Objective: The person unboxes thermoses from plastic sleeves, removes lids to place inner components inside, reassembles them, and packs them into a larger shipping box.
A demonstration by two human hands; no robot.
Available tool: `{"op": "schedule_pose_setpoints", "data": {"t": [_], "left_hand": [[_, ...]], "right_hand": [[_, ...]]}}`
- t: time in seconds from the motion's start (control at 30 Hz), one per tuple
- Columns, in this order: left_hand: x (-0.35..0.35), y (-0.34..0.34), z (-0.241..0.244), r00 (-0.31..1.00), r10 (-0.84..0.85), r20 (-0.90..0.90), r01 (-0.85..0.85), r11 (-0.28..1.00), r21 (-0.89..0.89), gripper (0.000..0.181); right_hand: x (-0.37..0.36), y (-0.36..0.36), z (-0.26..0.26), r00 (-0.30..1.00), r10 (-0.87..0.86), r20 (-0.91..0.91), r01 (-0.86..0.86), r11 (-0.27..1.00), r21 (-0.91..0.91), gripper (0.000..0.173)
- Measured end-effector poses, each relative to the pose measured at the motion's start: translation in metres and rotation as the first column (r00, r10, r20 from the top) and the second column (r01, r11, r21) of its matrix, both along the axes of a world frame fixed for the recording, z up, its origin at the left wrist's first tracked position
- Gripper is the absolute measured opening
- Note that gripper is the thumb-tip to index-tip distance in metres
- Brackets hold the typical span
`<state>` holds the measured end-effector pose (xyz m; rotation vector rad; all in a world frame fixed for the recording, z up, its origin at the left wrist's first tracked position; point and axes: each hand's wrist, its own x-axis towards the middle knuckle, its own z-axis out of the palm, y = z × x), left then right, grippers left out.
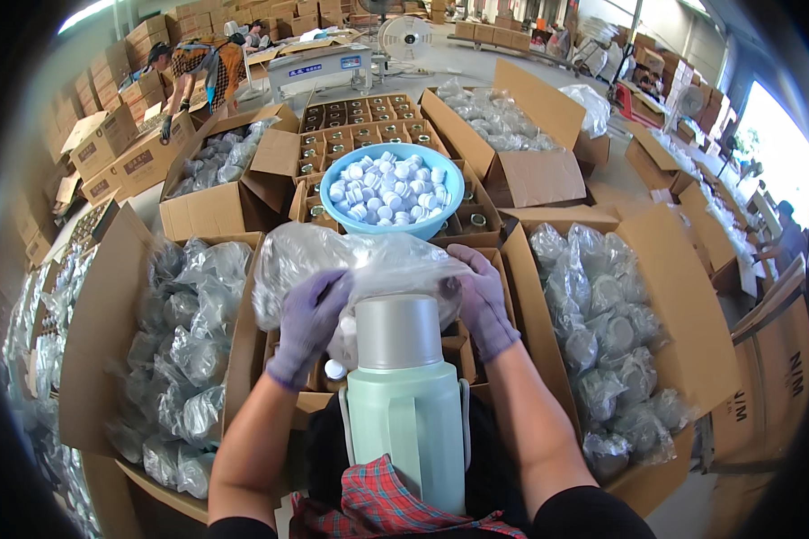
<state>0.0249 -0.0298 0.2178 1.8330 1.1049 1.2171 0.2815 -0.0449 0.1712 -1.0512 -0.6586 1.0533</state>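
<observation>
A mint-green vacuum flask point(377, 411) with a grey cup lid point(398, 330) stands upright against my body, its grey carrying handle hanging at the sides. Beyond the lid, my gloved left hand point(313, 316) and gloved right hand point(482, 296) stretch a clear plastic bag point(404, 259) between them. The bag's edge is pinched at both ends and partly blurred by motion. Past it sits a light-blue basin point(391, 228) heaped with white stoppers point(387, 188). One loose white stopper point(335, 368) shows in the carton below my left hand.
Open cartons of plastic-wrapped flasks flank me on the left point(243, 337) and right point(522, 303). Divided cartons point(357, 108) holding bottle necks lie under and behind the basin. More wrapped goods fill cartons farther back point(526, 178). A co-worker point(205, 64) bends over boxes at far left.
</observation>
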Motion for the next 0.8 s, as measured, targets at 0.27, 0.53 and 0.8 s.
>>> {"op": "schedule_pose_setpoints", "data": {"t": [0.27, 0.53, 0.8], "left_hand": [[-0.03, -0.127, -0.008, 0.951, 0.048, -0.304, 0.106, 0.877, 0.469, 0.032], [-0.043, -0.147, -0.033, 0.956, 0.096, -0.278, 0.025, 0.915, 0.403, 0.04], [-0.04, -0.22, -0.028, 0.996, 0.093, 0.0, -0.082, 0.887, 0.455, 0.019]], "right_hand": [[0.006, -0.15, 0.027, 0.55, -0.21, 0.808, -0.212, 0.901, 0.378, 0.026], [-0.029, -0.186, -0.02, 0.723, -0.09, 0.684, -0.034, 0.986, 0.165, 0.021], [-0.032, -0.269, 0.03, 0.472, -0.44, 0.764, 0.042, 0.877, 0.479, 0.022]]}}
